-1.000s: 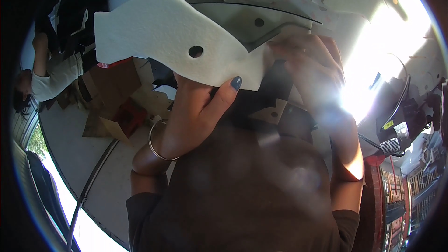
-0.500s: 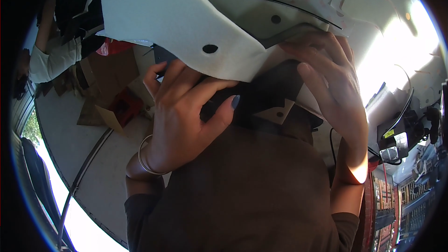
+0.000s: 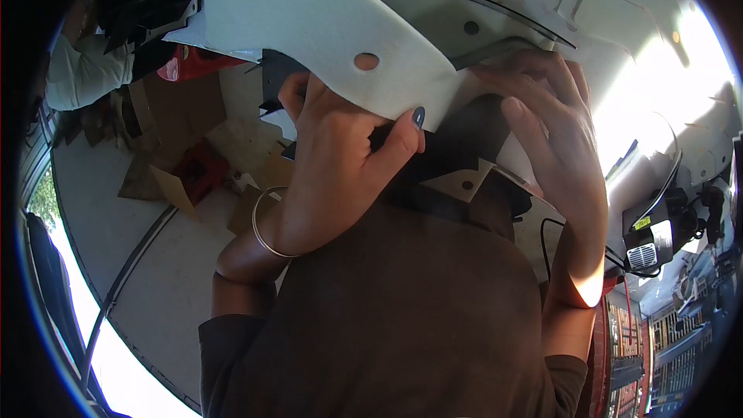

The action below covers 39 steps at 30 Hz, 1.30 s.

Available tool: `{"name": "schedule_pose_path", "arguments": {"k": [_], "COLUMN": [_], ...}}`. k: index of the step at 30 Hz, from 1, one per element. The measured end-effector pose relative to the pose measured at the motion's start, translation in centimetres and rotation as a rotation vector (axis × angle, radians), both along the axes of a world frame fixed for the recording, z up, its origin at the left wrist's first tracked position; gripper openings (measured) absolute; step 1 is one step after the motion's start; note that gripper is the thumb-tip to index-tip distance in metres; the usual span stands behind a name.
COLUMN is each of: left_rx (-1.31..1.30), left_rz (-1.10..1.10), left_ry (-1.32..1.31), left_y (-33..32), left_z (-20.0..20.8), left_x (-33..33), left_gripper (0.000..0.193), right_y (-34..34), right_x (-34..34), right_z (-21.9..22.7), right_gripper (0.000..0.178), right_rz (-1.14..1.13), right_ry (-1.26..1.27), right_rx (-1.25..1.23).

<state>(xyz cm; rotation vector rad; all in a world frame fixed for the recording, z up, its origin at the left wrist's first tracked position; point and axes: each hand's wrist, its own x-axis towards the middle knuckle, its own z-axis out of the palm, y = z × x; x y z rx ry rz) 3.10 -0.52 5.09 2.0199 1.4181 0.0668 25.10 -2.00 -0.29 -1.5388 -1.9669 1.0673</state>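
A long, curved white felt-like strip (image 3: 309, 23) with a round hole spans the upper middle, its far end beyond the top edge. My left hand (image 3: 333, 147) is closed on its lower edge, thumb on top and fingers behind; skin shows through the hole. Bent over the strip's shaded right end, my right hand (image 3: 553, 124) grips it, though its fingertips are partly hidden. Just beyond lies a grey-green panel (image 3: 426, 19) with a dark edge and a hole. Below the hands, close to my body, a pointed tan piece (image 3: 457, 179) with a small hole rests among dark pieces.
A pale work surface (image 3: 619, 31) stretches away at upper right, partly in glaring sun. A black device (image 3: 654, 236) with cables stands at right. Dark cut pieces (image 3: 147, 0) lie at upper left near another person's sleeve (image 3: 85, 73). Cardboard (image 3: 182, 104) and a red crate (image 3: 203, 170) are on the floor.
My left hand has moved right, and its thumb has come onto the strip's lower edge. The strip has shifted slightly right and up. My right hand has hardly moved.
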Motion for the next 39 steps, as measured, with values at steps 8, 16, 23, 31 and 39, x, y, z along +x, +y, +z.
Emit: {"name": "schedule_pose_path", "arguments": {"k": [8, 16, 23, 31, 39], "left_rx": [-0.108, 0.434, 0.011, 0.268, 0.438], "left_rz": [0.09, -0.131, 0.326, 0.146, 0.185], "left_ry": [-0.078, 0.431, -0.166, 0.129, 0.212], "left_y": [-1.1, -0.9, -1.9, -2.3, -1.9], "left_z": [-0.5, 0.4, -0.5, -0.9, -2.2], "left_x": [-0.1, -1.8, -2.6, -3.1, -2.9], "left_gripper": [0.02, 0.031, 0.023, 0.015, 0.014], "right_y": [0.0, 0.3, 0.0, 0.2, 0.3], "right_x": [0.0, 0.0, -0.2, -0.4, -0.4], "right_z": [0.2, 0.3, 0.1, -0.1, 0.8], "right_gripper": [0.038, 0.039, 0.039, 0.035, 0.039], "right_rz": [0.052, 0.059, 0.032, 0.041, 0.051], "right_ry": [-0.04, -0.015, -0.037, -0.002, -0.022], "right_rx": [0.006, -0.009, 0.009, 0.053, -0.003]}}
